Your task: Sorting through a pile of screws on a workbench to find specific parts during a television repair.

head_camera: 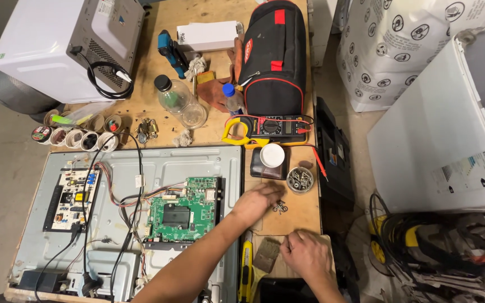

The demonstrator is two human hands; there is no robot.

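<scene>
My left hand (256,203) reaches across the right edge of an opened flat-screen back panel (197,160). Its fingers are apart, with the tips at a small cluster of loose screws (279,207) on the wooden bench. My right hand (305,253) rests lower on the bench with its fingers curled in, and nothing shows in it. A small dark pad (266,254) lies just left of it. A green circuit board (182,212) sits in the panel beside my left forearm. A white power board (73,197) is at the panel's left.
A round tin of screws (300,179) and a white-lidded jar (271,156) stand behind my left hand. Further back are a yellow multimeter (270,129), a black tool bag (271,56), bottles, a microwave (65,42) and small cups (85,139). A yellow utility knife (246,269) lies at the front.
</scene>
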